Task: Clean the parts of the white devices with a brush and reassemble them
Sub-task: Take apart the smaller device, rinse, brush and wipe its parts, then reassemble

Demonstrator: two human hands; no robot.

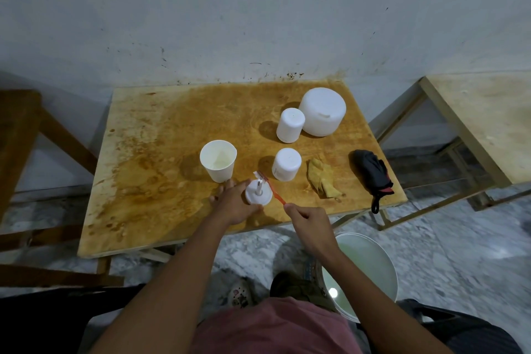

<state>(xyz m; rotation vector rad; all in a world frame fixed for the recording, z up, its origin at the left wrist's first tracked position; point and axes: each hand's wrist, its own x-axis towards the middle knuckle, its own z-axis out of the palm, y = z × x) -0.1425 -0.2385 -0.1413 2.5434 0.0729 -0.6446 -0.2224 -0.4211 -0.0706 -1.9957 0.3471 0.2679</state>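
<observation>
My left hand grips a round white device part with an upright stem, held just above the wooden table. My right hand pinches the handle of an orange toothbrush; its bristle head lies against the part's far rim, by the stem. An open white cup-shaped part stands just behind my left hand. Two small white cylinders and a large white round body stand at the back right.
A crumpled yellow cloth and a folded dark umbrella lie at the table's right side. A white bucket of pale liquid stands on the floor by my right forearm. A second table is at the right, wooden furniture at the left.
</observation>
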